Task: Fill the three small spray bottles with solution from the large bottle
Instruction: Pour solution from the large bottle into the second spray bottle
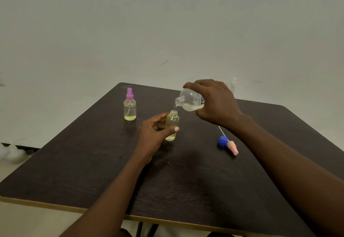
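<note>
- The dark wooden table (186,181) fills the near view, and both bare forearms reach forward over it.
- To the right, a blue cap (222,141) and a pink spray head (233,147) lie touching each other. The spray head's thin dip tube points away towards the right wrist.
- At the middle, the left hand (154,134) grips the open small spray bottle (172,123), fingers curled behind it and thumb across its front. The bottle stands on the table, partly filled with pale yellow liquid.
- Just above it, the right hand (217,102) has its fingers wrapped over the large bottle (189,101). The bottle is tipped neck-down to the left, its mouth over the small bottle's neck, and a thin trickle falls from it.
- Further left, a purple-capped spray bottle (129,108) stands upright and nearly full.
- Behind the right hand, a clear bottle (232,85) shows faintly at the table's far edge.
</note>
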